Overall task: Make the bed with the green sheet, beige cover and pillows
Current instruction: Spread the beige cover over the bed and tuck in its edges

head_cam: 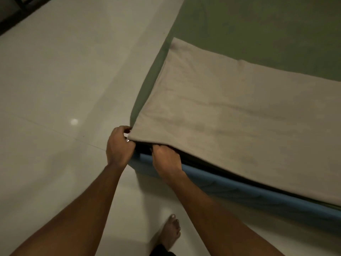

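Observation:
The beige cover lies across the near end of the bed, over the green sheet, which shows bare beyond it and along the left side. At the bed's near corner my left hand pinches the corner of the beige cover. My right hand reaches under the cover's near edge just beside it, fingers curled into the fabric and partly hidden. No pillows are in view.
A blue bed base runs under the mattress along the near edge. Glossy light floor tiles spread to the left. My bare foot stands on the floor close to the bed. A dark object sits at the top left corner.

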